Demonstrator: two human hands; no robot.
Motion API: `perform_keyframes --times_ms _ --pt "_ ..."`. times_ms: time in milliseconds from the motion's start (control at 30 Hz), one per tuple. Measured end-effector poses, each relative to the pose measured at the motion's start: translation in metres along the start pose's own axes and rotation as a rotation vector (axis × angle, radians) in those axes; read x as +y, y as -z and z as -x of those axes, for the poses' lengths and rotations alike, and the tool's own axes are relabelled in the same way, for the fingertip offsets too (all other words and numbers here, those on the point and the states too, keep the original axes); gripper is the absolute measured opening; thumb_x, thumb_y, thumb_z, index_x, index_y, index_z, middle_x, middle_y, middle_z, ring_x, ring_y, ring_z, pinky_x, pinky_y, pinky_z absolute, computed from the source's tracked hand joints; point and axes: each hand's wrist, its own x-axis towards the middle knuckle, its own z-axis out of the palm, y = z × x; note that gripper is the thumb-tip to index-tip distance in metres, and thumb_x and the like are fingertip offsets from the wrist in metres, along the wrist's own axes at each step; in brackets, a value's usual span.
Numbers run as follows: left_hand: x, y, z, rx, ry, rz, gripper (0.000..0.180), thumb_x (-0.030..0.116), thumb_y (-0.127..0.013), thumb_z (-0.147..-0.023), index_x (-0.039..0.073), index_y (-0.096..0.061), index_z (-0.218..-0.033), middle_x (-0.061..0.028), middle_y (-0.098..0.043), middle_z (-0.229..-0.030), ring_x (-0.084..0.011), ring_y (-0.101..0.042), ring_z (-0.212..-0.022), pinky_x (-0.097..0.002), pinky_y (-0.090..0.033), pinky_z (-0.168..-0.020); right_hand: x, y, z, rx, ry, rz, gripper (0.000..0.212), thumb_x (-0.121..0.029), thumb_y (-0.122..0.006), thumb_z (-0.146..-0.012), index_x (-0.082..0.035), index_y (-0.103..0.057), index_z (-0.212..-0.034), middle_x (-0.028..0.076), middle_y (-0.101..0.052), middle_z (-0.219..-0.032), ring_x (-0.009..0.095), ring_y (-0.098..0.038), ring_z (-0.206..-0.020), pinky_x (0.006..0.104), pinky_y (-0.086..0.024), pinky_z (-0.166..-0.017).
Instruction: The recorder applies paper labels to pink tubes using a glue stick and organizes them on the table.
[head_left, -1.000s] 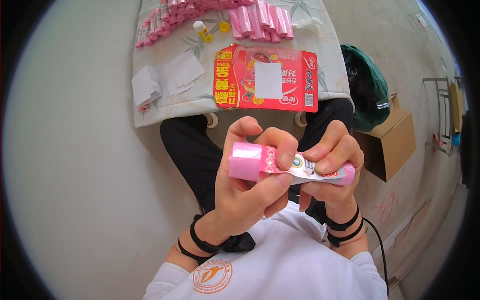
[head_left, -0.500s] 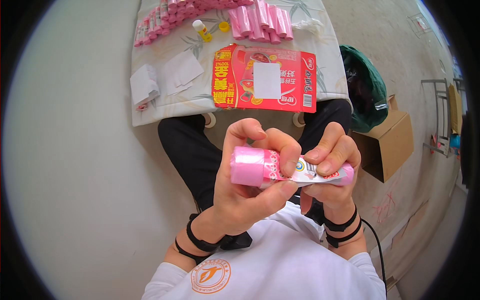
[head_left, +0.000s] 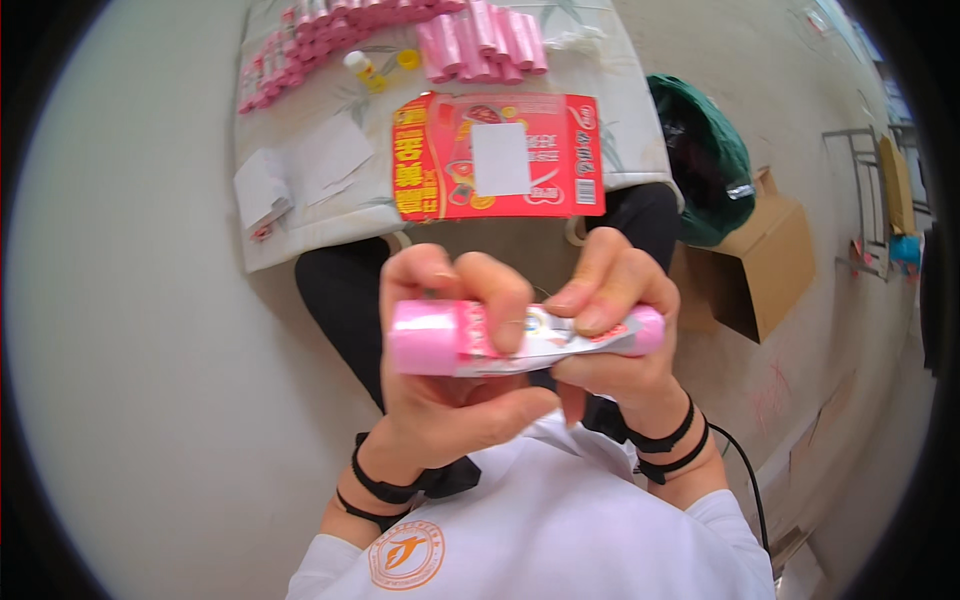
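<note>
A roll of pink plastic bags (head_left: 424, 338) lies sideways in front of my chest, held between both hands. Around its middle and right part runs a printed paper label (head_left: 548, 346) in red, pink and white; its lower edge stands a little off the roll. My left hand (head_left: 432, 405) grips the roll's left half, with fingers over the top and the thumb below, apart from the label. On the right end, my right hand (head_left: 632, 375) pinches the label and roll between its fingertips above and thumb below.
Beyond my knees stands a cloth-covered table (head_left: 330, 225). It bears a red cardboard sheet (head_left: 440, 160) with a white paper (head_left: 500, 160), paper stacks (head_left: 262, 190), an uncapped glue stick (head_left: 364, 70) and piled pink rolls (head_left: 480, 45). At right are a green bag-lined bin (head_left: 725, 170) and a cardboard box (head_left: 785, 255).
Both hands have shifted left with the roll. My left thumb has come away from the label's lower edge. The whole view has also swung slightly.
</note>
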Motion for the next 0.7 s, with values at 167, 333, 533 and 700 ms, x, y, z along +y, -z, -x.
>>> perform_keyframes --times_ms 167,333,533,700 --pt "0.002 0.007 0.004 0.134 0.003 -0.040 0.072 -0.018 -0.066 -0.071 0.016 -0.027 -0.122 -0.0074 -0.044 -0.097 -0.0158 -0.057 -0.077 -0.0304 -0.056 -0.057 0.000 -0.008 -0.003 0.006 0.031 -0.035 0.030 0.009 -0.078 -0.066 -0.001 -0.063 -0.089 0.013 -0.056 -0.092 0.012 -0.061 -0.072 0.0185 -0.055 -0.051" --pt "0.001 0.014 0.006 0.205 -0.128 -0.452 0.086 -0.002 -0.083 -0.064 0.013 -0.027 -0.128 -0.0038 -0.052 -0.089 -0.0081 -0.054 -0.072 -0.0219 -0.052 -0.064 -0.007 -0.011 0.004 0.124 0.007 0.077 0.027 0.003 -0.080 -0.068 0.000 -0.065 -0.090 0.010 -0.062 -0.081 0.009 -0.057 -0.062 0.0188 -0.044 -0.049" --pt "-0.002 0.020 0.006 0.261 -0.157 -0.632 0.075 0.001 -0.087 -0.059 0.003 -0.043 -0.121 -0.0030 -0.056 -0.082 -0.0068 -0.055 -0.074 -0.0198 -0.050 -0.069 0.000 -0.008 0.007 0.186 0.085 0.294 0.021 0.001 -0.080 -0.068 0.000 -0.068 -0.085 0.007 -0.064 -0.073 0.008 -0.054 -0.057 0.0212 -0.039 -0.049" --pt "0.009 0.010 0.001 0.194 -0.086 -0.794 0.041 0.005 -0.089 -0.057 0.004 -0.069 -0.092 0.0003 -0.056 -0.077 -0.0063 -0.050 -0.069 -0.0198 -0.043 -0.059 -0.005 -0.007 0.012 0.192 0.067 0.328 0.016 0.003 -0.077 -0.069 -0.001 -0.068 -0.082 0.007 -0.064 -0.073 0.008 -0.054 -0.057 0.0215 -0.039 -0.049"
